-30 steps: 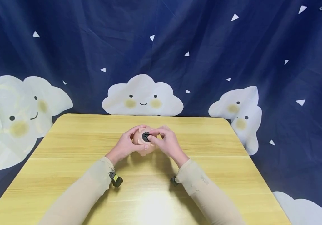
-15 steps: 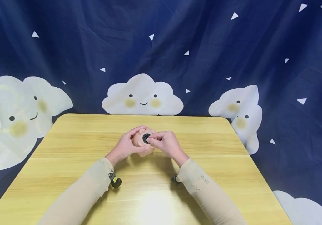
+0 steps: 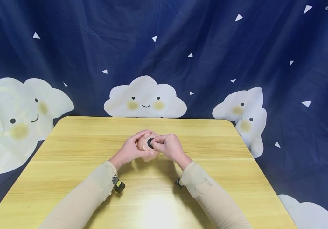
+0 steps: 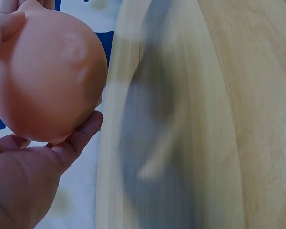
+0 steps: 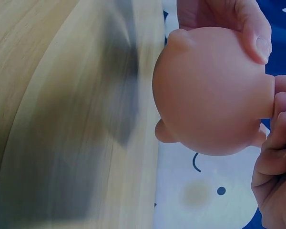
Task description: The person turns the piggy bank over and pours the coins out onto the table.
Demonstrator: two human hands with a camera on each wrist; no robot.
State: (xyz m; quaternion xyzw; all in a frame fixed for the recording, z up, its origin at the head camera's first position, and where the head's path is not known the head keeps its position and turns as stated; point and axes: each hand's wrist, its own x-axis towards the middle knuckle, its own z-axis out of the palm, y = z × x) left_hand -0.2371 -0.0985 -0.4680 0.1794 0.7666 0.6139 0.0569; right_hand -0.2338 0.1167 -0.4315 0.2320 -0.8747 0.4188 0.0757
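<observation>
A round pink piggy bank point(image 3: 142, 144) is held up over the table, its underside with stubby feet and a round black plug point(image 3: 149, 143) turned toward me and to the right. My left hand point(image 3: 128, 150) grips the bank from the left, thumb along the near side and fingers round the far side. The left wrist view shows its smooth body point(image 4: 52, 71) between thumb and fingers. With thumb and curled fingers, my right hand point(image 3: 170, 147) pinches the plug and covers part of it. In the right wrist view the bank's body point(image 5: 209, 90) hides the plug.
The light wooden table point(image 3: 75, 143) extends around both hands, with a bright glare near its front. Behind it hangs a dark blue curtain point(image 3: 198, 28) printed with smiling clouds and white triangles. Small black cameras point(image 3: 119, 185) sit at the wrists.
The right hand's fingers have drawn in from lying across the plug to a tight pinch on it. The bank has shifted slightly right and toward me, and turned a little to the right.
</observation>
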